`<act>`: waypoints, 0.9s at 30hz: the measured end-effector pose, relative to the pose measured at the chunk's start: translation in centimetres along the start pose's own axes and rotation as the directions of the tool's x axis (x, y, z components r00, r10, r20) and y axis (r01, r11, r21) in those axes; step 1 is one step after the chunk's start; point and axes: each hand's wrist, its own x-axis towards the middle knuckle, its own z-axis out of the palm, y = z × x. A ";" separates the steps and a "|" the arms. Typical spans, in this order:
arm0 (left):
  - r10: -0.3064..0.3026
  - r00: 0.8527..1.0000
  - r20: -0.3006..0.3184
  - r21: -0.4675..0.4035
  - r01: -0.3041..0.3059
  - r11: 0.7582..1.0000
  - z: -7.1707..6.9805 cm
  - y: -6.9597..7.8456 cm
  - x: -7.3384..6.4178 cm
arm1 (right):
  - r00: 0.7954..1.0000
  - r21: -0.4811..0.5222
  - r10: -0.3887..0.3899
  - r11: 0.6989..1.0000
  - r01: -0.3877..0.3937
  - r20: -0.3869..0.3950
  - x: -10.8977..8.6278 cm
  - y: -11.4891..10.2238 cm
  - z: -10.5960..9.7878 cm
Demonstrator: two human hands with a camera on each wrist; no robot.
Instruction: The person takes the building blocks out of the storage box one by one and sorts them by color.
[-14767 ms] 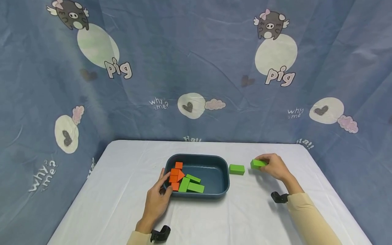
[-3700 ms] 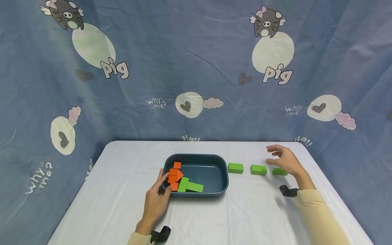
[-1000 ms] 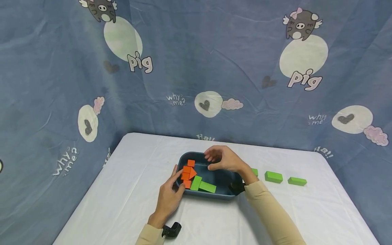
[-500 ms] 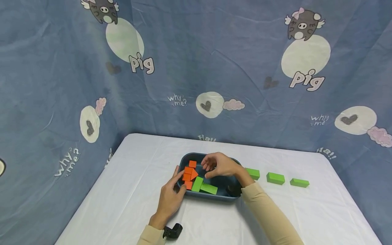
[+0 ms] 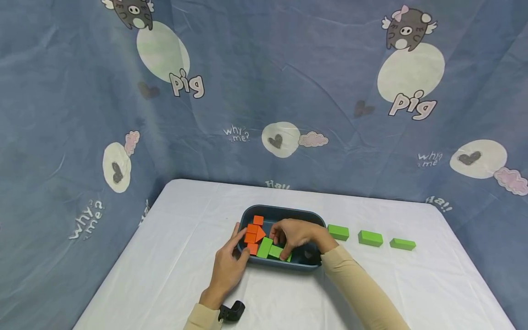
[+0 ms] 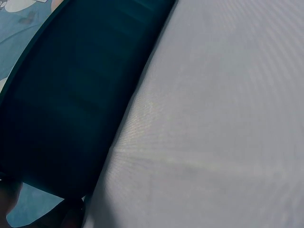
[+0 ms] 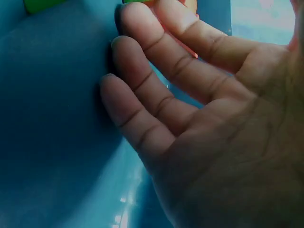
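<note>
A dark blue rectangular tray [image 5: 313, 215] stands on the table. Its left end rests against my left hand [image 5: 228, 270], whose straight fingers and thumb touch the rim. My right hand [image 5: 300, 233] reaches down into the tray, thumb and fingertips around a flat green block [image 5: 275, 251] near the front wall. A second green block [image 5: 264, 247] lies beside it, and several orange blocks [image 5: 252, 228] fill the left end. In the right wrist view the fingers [image 7: 166, 66] show lightly bent, with the thumb hidden. The left wrist view shows mostly the tray's outer wall [image 6: 71, 104].
Right of the tray, three green blocks lie in a row: a near one [image 5: 338, 232], a middle one [image 5: 370, 238] and a flatter far one [image 5: 402, 244]. A white cloth [image 5: 165, 256] covers the table. Blue patterned fabric [image 5: 231, 82] hangs behind.
My right hand has moved from the row at right to above the tray, then down onto the green block. Earlier, a third green block left the tray for the row. My left hand stays.
</note>
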 end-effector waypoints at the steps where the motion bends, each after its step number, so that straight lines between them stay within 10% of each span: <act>1: 0.000 1.000 0.001 0.000 0.000 1.000 0.0 0.0 0.0 | 1.000 -0.003 0.010 1.000 -0.010 0.004 0.0 -0.1 0.0; 27: 0.003 1.000 -0.003 0.010 -0.003 1.000 -0.1 0.0 0.0 | 0.998 -0.080 0.037 0.996 -0.042 -0.052 -0.6 0.5 -0.5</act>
